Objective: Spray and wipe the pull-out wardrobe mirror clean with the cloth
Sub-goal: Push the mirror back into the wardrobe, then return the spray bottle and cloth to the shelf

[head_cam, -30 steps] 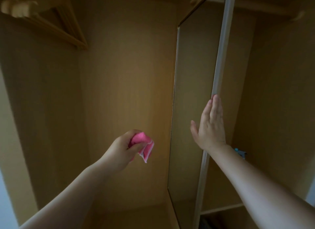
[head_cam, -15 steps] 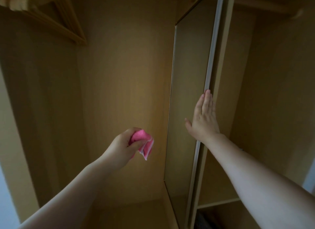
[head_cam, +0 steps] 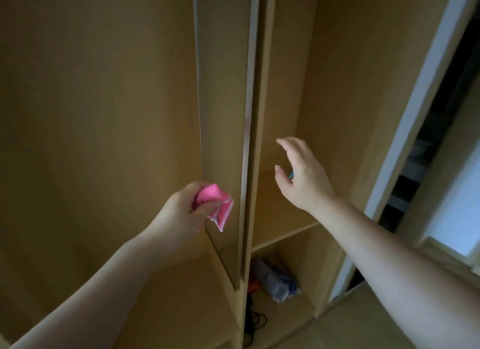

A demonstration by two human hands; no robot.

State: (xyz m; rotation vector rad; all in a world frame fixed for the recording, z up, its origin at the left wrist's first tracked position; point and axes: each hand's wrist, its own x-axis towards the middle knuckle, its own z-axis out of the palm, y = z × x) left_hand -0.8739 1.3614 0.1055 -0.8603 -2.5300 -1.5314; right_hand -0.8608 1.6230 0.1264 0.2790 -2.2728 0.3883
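1. My left hand (head_cam: 179, 216) clamps the bunched pink cloth (head_cam: 217, 205) just beside the pull-out mirror (head_cam: 223, 102), ready to wipe.
2. My right hand (head_cam: 302, 177), fingers spread and empty, reaches over the shelf (head_cam: 275, 216), probably for the spray.

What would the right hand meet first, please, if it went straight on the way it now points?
Likely the teal object peeking out just behind the right hand, above the shelf; depth is unclear, so it might instead reach the compartment's back panel.
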